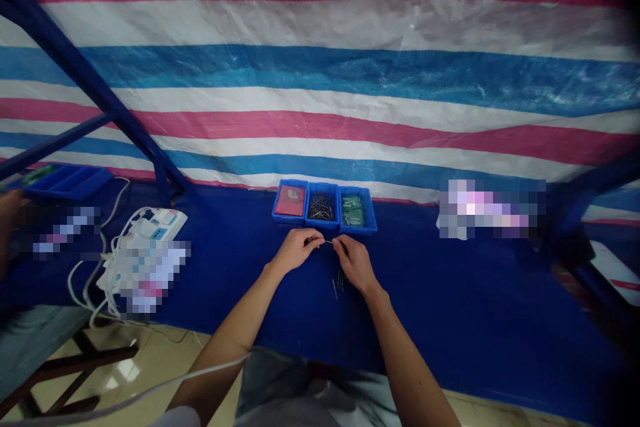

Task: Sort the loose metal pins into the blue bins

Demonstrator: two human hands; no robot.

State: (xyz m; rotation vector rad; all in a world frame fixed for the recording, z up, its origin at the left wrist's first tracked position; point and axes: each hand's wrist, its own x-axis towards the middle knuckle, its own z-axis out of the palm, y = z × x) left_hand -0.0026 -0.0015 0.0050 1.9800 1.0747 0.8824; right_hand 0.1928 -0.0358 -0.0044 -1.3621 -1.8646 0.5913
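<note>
Over the blue table, my left hand (301, 248) and my right hand (354, 259) face each other with pinched fingers. A thin metal rod (328, 241) spans the small gap between them, one end in each hand; its exact kind is too small to tell. Several similar thin rods (335, 288) lie on the table just below my right hand. Right behind my hands stand three joined blue bins. The left bin (289, 219) holds a flat red piece, the middle bin (321, 223) many dark thin rods, and the right bin (371, 219) green-and-white small packets.
Power strips (167, 221) with tangled white cables lie on the left of the table (440, 307). A blue divided tray (85, 181) and another person's hand (11, 213) are at far left. A striped tarp (320, 67) hangs behind; a blue frame bar (100, 93) slants at left.
</note>
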